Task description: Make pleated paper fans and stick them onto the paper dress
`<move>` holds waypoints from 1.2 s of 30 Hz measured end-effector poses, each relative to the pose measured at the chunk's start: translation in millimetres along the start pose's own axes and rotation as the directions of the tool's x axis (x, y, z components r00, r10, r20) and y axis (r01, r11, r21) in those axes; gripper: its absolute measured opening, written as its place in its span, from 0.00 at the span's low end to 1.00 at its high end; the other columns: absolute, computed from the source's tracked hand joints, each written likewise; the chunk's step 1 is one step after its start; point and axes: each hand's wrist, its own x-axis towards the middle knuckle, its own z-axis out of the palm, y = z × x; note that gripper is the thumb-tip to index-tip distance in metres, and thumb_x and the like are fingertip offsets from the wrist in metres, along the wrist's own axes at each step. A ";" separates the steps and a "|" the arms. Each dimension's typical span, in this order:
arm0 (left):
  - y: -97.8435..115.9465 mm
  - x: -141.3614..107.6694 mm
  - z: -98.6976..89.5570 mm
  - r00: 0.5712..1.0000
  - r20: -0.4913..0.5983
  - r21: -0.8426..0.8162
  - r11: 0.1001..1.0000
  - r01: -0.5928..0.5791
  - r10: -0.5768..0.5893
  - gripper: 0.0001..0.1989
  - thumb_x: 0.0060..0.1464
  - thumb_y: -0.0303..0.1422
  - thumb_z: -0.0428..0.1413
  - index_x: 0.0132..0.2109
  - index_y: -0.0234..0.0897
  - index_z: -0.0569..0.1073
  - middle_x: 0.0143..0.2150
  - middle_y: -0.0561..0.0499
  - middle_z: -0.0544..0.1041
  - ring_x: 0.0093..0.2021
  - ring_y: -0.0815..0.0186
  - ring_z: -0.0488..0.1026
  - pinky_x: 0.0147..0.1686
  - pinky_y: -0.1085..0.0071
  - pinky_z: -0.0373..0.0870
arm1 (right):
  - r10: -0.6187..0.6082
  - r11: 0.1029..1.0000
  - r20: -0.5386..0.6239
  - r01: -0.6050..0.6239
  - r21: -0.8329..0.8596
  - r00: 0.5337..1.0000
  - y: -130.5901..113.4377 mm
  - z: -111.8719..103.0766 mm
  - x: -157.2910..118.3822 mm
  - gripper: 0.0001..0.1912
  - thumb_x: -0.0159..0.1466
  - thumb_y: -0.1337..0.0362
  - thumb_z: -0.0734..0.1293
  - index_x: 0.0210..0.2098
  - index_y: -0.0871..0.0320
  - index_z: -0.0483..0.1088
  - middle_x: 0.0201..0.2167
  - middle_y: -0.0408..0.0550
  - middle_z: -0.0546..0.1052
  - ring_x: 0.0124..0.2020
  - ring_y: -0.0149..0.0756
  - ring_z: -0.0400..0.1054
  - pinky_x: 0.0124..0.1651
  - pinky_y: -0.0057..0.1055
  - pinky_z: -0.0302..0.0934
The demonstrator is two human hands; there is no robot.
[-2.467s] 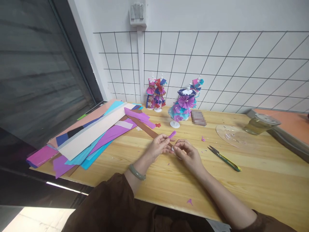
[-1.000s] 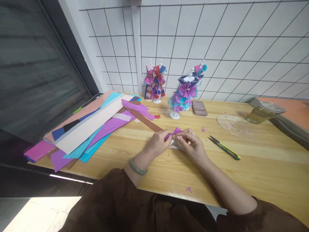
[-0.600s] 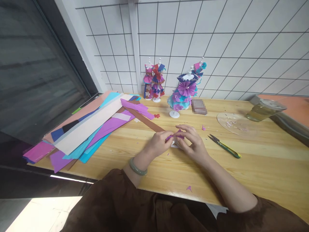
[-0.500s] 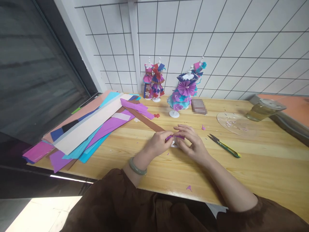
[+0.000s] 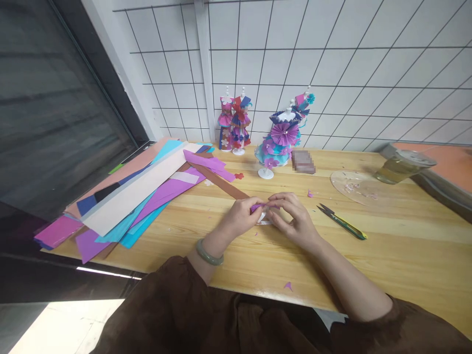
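Between both hands is a small piece of purple paper (image 5: 256, 207), mostly covered by fingers. My left hand (image 5: 241, 216), with a bracelet on the wrist, pinches its left part. My right hand (image 5: 295, 220) has thumb and fingertips closed at its right end. Just beneath the fingertips lies a small white piece (image 5: 264, 222) on the table. A brown paper strip (image 5: 224, 184) runs from the paper pile to behind my left hand. To the right of my right hand lie yellow-green snips (image 5: 342, 222), blades pointing up and left.
Coloured paper sheets (image 5: 132, 196) are piled at the left. Small stands dressed in paper (image 5: 280, 137) stand at the back by the tiled wall. On the right are a clear plate (image 5: 354, 187) with small bits and a cup of liquid (image 5: 400, 167). Purple scraps (image 5: 288, 286) dot the table (image 5: 405, 255).
My left hand has shifted slightly up and left. The purple paper between the hands has turned a little, and more of the white piece below shows.
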 end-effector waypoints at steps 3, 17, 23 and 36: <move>-1.9 1.8 0.4 0.994 0.015 -0.163 0.981 0.106 -0.105 0.11 0.52 0.37 0.50 0.41 0.36 0.70 0.30 0.52 0.73 0.23 0.73 0.69 0.22 0.77 0.67 | -0.016 0.999 -0.045 0.014 -0.040 0.999 -2.3 -0.9 0.0 0.11 0.58 0.67 0.63 0.41 0.52 0.69 0.45 0.51 0.67 0.49 0.43 0.61 0.51 0.45 0.55; -9.3 5.5 3.9 0.979 0.046 -0.380 0.903 0.203 -0.201 0.14 0.51 0.41 0.51 0.41 0.36 0.67 0.27 0.53 0.71 0.20 0.70 0.71 0.17 0.74 0.71 | 0.003 0.999 -0.140 -0.011 -0.052 0.990 -1.7 4.1 -1.9 0.08 0.57 0.66 0.65 0.37 0.53 0.70 0.40 0.50 0.70 0.43 0.41 0.64 0.45 0.42 0.58; -8.4 6.1 3.3 0.972 0.040 -0.423 0.877 0.226 -0.231 0.14 0.51 0.42 0.50 0.40 0.35 0.64 0.26 0.54 0.70 0.17 0.72 0.69 0.15 0.75 0.69 | 0.026 0.998 -0.097 -0.020 0.060 0.995 -4.1 7.3 -2.7 0.09 0.58 0.67 0.64 0.39 0.53 0.70 0.37 0.48 0.74 0.41 0.38 0.67 0.44 0.39 0.60; -8.0 9.6 -2.4 0.970 -0.052 -0.405 0.893 0.195 -0.236 0.12 0.51 0.40 0.51 0.38 0.35 0.66 0.30 0.49 0.73 0.28 0.68 0.72 0.18 0.79 0.67 | 0.267 0.930 0.053 -0.272 0.246 0.962 -4.8 18.0 -6.5 0.11 0.58 0.61 0.63 0.41 0.55 0.69 0.34 0.48 0.76 0.36 0.36 0.71 0.42 0.34 0.64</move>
